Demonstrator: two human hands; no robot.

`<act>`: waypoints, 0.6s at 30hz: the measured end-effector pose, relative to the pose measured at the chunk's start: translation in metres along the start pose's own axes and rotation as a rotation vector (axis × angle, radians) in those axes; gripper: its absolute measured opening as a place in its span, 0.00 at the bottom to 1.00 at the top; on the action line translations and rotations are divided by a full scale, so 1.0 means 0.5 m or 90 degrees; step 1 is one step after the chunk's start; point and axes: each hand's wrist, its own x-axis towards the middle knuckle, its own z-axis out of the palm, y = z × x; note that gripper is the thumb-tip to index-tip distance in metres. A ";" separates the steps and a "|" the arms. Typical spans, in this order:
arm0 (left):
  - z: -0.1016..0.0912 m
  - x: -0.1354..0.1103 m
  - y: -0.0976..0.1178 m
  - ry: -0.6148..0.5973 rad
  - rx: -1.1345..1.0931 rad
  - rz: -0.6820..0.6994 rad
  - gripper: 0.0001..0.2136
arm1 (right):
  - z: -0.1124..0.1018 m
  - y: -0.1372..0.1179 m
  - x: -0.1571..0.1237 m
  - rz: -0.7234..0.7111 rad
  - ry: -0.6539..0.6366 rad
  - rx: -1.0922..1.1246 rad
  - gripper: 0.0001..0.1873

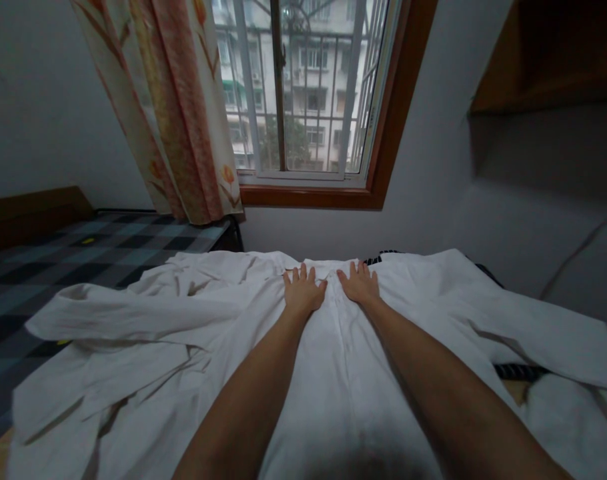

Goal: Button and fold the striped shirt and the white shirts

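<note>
A white long-sleeved garment (328,373), perhaps a coat, lies spread out in front of me with its collar end away from me. My left hand (303,290) rests flat on it near the collar, fingers spread. Just to the right, my right hand (359,283) presses flat on the cloth too, its fingers apart. Between the two hands runs the garment's front seam. One sleeve (548,333) stretches out to the right. On the left, another sleeve (138,317) lies over more rumpled white cloth (108,400).
A bed with a dark checked cover (118,233) stands at the left. Behind the garment is a barred window (308,100) with a brown frame (313,196) and a floral curtain (178,113). A wooden shelf (548,87) hangs at the upper right.
</note>
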 end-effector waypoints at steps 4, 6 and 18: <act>-0.003 -0.001 0.003 0.006 -0.005 -0.022 0.32 | -0.016 0.019 -0.059 -0.065 -0.003 0.017 0.35; -0.005 0.001 0.004 0.011 -0.009 -0.018 0.30 | -0.024 0.034 -0.121 -0.126 -0.023 0.023 0.33; -0.070 -0.068 0.018 0.007 -0.117 0.080 0.16 | -0.077 0.074 -0.352 -0.242 -0.005 0.007 0.27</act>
